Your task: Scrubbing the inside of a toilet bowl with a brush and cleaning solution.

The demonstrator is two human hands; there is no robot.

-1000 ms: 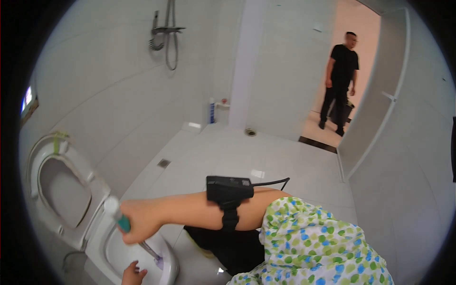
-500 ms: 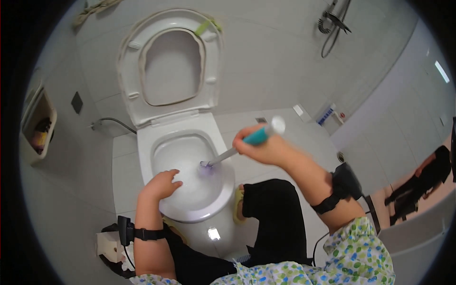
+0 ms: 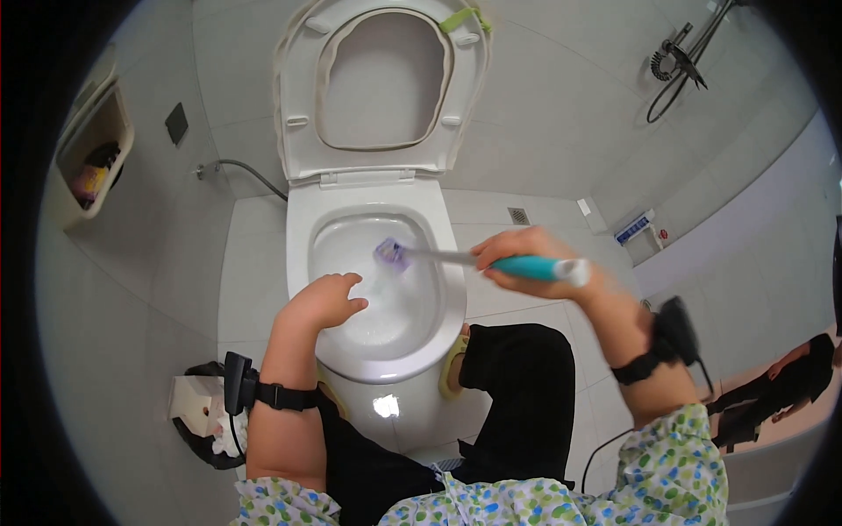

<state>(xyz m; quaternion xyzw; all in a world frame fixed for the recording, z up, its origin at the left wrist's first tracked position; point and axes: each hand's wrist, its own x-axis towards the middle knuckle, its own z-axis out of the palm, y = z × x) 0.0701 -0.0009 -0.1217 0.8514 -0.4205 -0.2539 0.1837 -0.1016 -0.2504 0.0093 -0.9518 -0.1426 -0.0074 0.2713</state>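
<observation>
My right hand point(image 3: 524, 256) is wrapped round the teal grip of a toilet brush point(image 3: 531, 267), its white end cap pointing right. The grey shaft runs left over the rim, and the purple brush head point(image 3: 392, 254) is inside the bowl of the white toilet point(image 3: 452, 316). Over the bowl's left side hovers my left hand point(image 3: 333, 301), empty, thumb and fingers apart. The toilet's seat and lid point(image 3: 298, 96) stand raised against the wall, with a green tab on the edge.
A wall box point(image 3: 123, 149) with packets hangs at the left. Below it a lined bin point(image 3: 197, 447) stands by my left arm. A hose point(image 3: 254, 171) joins the wall to the toilet. A shower head point(image 3: 680, 61) hangs at upper right; a floor drain point(image 3: 519, 216) lies behind the toilet's right side.
The view has shifted, so the toilet sits further right and higher. The brush handle has swung from slanting up to nearly level, and its head has moved away from me within the bowl.
</observation>
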